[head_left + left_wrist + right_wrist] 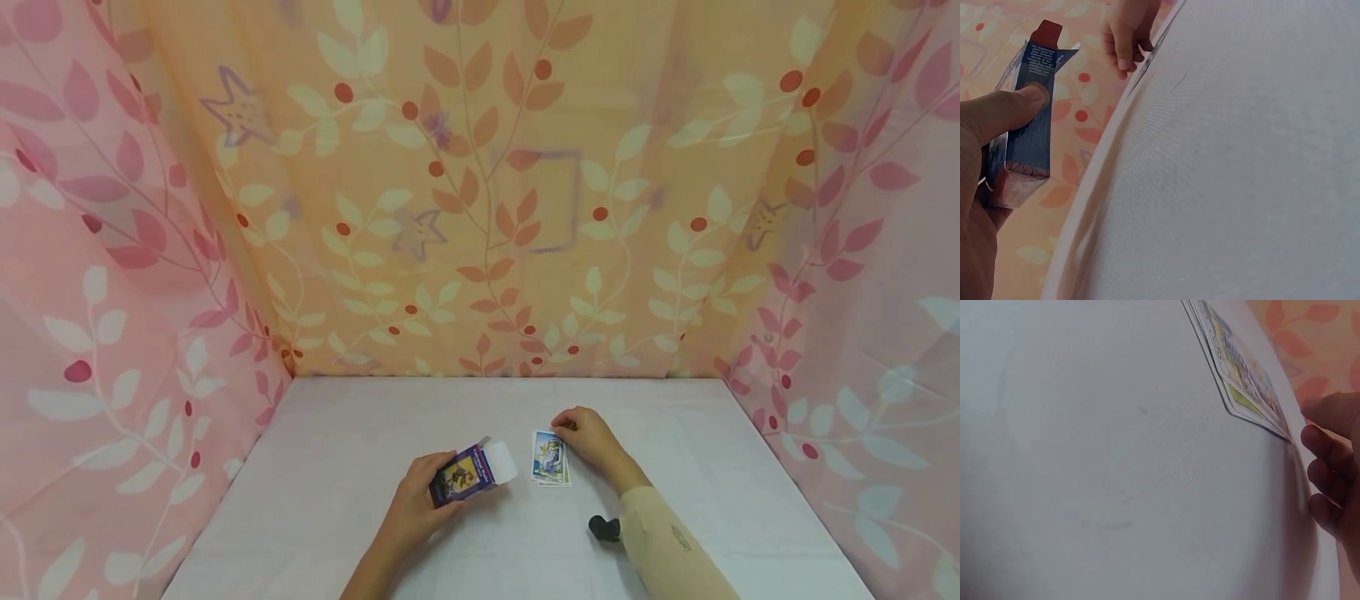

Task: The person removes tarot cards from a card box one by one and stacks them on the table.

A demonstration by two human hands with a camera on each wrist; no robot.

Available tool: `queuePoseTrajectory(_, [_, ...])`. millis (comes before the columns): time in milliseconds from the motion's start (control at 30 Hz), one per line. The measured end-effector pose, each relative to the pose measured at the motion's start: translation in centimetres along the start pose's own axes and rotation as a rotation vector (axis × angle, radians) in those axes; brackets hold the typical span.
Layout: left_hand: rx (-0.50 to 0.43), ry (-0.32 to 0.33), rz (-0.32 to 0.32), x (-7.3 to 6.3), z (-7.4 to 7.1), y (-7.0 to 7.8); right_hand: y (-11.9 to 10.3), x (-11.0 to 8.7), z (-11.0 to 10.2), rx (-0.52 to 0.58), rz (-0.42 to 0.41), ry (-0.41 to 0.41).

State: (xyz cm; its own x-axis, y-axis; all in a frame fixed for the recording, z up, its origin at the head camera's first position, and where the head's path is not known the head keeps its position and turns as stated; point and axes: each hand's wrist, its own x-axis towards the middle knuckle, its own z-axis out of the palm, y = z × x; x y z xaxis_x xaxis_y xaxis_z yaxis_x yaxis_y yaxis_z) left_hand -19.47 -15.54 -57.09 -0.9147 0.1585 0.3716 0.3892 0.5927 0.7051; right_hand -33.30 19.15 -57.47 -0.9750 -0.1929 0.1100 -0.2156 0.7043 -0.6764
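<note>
My left hand point(420, 493) grips a small purple-blue card box point(463, 477) with a yellow picture on its front. In the left wrist view the thumb presses on the narrow side of the box, and its end flap point(1046, 34) stands up. To the right of the box, a small, slightly fanned stack of picture cards point(550, 458) lies on the table. My right hand point(588, 435) is at the top right corner of that stack, its fingers loosely bent. In the right wrist view the fingertips point(1317, 439) are just beyond the cards' edge.
A white cloth point(315, 467) covers the table. Pink and orange leaf-patterned curtains point(480, 208) stand around its back and sides. A small black device point(603, 528) sticks out beside the right sleeve point(667, 542).
</note>
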Motion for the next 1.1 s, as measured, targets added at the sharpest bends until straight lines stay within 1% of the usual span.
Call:
queuePoseTrajectory(100, [0.001,-0.006,-0.009,0.0,0.0,0.0,-0.2,-0.4,0.0,0.025,-0.004,0.018])
queuePoseTrajectory(200, [-0.004,-0.013,-0.016,0.0,0.0,0.0,-0.4,-1.1,0.0,0.063,0.014,0.031])
queuePoseTrajectory(367, [-0.022,-0.020,-0.009,-0.1,-0.1,0.0,-1.1,-2.2,0.0,0.098,0.037,0.060])
queuePoseTrajectory(533, [-0.021,-0.013,0.003,0.0,-0.1,0.0,-2.0,-3.3,-0.2,0.092,0.016,0.087])
queuePoseTrajectory(633, [-0.009,-0.006,0.023,0.1,-0.1,-0.1,-2.5,-3.8,-0.3,0.082,-0.006,0.111])
queuePoseTrajectory(767, [-0.008,-0.013,0.034,0.1,0.0,-0.3,-3.3,-4.5,-0.4,0.090,-0.022,0.148])
queuePoseTrajectory(900, [-0.015,-0.015,0.028,0.0,0.0,-0.3,-4.0,-5.2,-0.5,0.091,-0.034,0.179])
queuePoseTrajectory(1000, [-0.006,-0.008,0.022,-0.2,0.2,-0.4,-4.5,-5.7,-0.4,0.094,-0.063,0.201])
queuePoseTrajectory(1100, [0.003,0.000,0.034,-0.2,0.2,-0.5,-5.0,-6.1,-0.4,0.104,-0.094,0.225])
